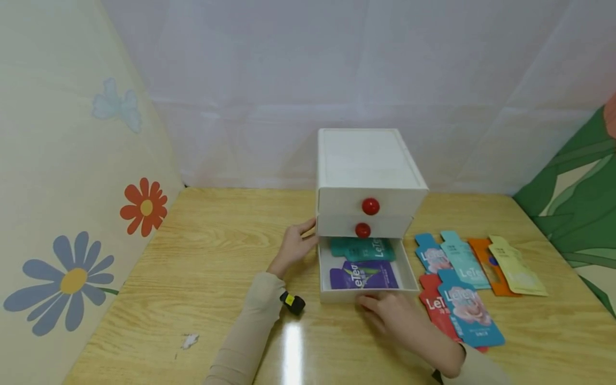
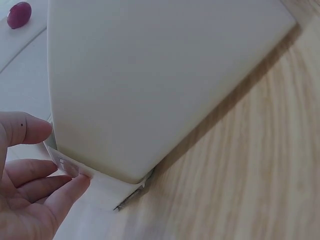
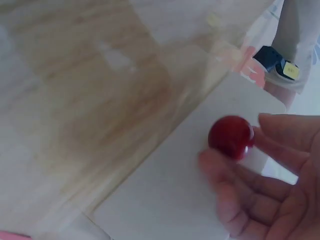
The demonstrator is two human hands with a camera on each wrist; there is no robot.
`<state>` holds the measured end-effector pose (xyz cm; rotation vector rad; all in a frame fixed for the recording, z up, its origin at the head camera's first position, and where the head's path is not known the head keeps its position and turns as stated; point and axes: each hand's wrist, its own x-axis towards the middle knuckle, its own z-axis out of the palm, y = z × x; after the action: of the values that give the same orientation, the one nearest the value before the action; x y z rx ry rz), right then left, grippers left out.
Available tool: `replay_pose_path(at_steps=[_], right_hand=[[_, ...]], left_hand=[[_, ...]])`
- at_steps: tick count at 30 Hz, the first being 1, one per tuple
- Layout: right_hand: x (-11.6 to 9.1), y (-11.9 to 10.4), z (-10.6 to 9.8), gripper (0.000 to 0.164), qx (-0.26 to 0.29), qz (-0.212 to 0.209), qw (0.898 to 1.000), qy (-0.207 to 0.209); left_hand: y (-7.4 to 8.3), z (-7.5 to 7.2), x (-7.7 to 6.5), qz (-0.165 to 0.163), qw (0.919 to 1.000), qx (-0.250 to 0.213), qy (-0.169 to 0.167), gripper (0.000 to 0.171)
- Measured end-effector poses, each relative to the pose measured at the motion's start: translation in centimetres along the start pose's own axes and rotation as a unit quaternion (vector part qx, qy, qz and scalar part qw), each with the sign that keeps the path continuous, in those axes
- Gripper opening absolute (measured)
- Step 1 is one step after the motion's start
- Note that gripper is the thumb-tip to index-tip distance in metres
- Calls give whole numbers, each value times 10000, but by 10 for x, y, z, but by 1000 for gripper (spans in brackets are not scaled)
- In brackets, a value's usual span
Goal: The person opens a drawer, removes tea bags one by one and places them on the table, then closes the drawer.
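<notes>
A white drawer cabinet (image 1: pixel 370 158) stands at the back of the table, its bottom drawer (image 1: pixel 331 293) pulled out. In that drawer lie a purple sachet (image 1: pixel 385 275) and a green sachet (image 1: pixel 353 251). My left hand (image 1: pixel 294 247) is at the cabinet's left side; in the left wrist view its fingertips (image 2: pixel 82 182) touch the white side near the front corner. My right hand (image 1: pixel 401 319) is at the drawer's front, and the right wrist view shows its fingers curled about the round red knob (image 3: pixel 231 137), one fingertip blurred.
Right of the cabinet lie more sachets: blue (image 1: pixel 469 310), red (image 1: pixel 435 305), light teal (image 1: pixel 464 259), orange (image 1: pixel 488 262) and yellow (image 1: pixel 517 267). The two upper drawers are closed, each with a red knob (image 1: pixel 370 206). A pale curtain (image 1: pixel 250 96) hangs behind.
</notes>
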<state>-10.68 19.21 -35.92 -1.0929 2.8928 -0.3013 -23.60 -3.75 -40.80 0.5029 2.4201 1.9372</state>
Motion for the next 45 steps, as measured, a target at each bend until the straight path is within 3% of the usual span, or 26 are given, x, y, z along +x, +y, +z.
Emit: replay_pose_path(at_steps=[4, 9, 13, 30, 38, 45], right_hand=[[3, 2, -10, 12, 466, 205, 9987, -5], [12, 7, -19, 9, 440, 508, 9954, 679], [21, 17, -20, 13, 396, 450, 9933, 991], [62, 47, -4, 37, 429, 838, 9946, -433], [69, 46, 2, 47, 338, 958, 9930, -609], [70, 45, 3, 43, 55, 864, 9958, -312]], left_hand=[[10, -2, -2, -32, 10000, -45, -60, 46], [34, -5, -10, 36, 9999, -2, -101, 44], [38, -5, -11, 71, 9999, 74, -66, 43], [38, -6, -10, -67, 9999, -7, -114, 44], [37, -6, -10, -90, 9999, 29, -127, 45], [37, -6, -10, -124, 9998, 84, -146, 45]])
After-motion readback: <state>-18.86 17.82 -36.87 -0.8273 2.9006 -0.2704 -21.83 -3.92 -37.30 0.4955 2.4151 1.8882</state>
